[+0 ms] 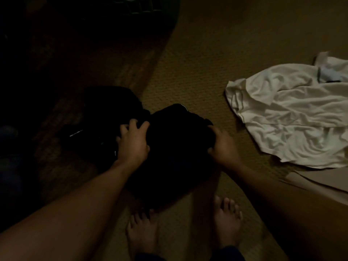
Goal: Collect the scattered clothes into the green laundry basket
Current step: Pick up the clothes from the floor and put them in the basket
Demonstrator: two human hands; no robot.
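A bundle of black clothes (175,147) lies on the carpet in the middle of the dim view. My left hand (132,142) grips its left side with curled fingers. My right hand (223,146) holds its right edge, the fingers tucked into the fabric. More dark clothing (105,106) lies just left of the bundle in shadow. A crumpled white shirt (290,117) is spread on the carpet at the right. The laundry basket (139,6) shows only as a dark lattice wall at the top edge, its colour lost in the dark.
My bare feet (188,230) stand on the tan carpet (197,63) just below the bundle. A pale flat sheet or cloth (323,187) lies at the lower right. The left side of the view is in deep shadow.
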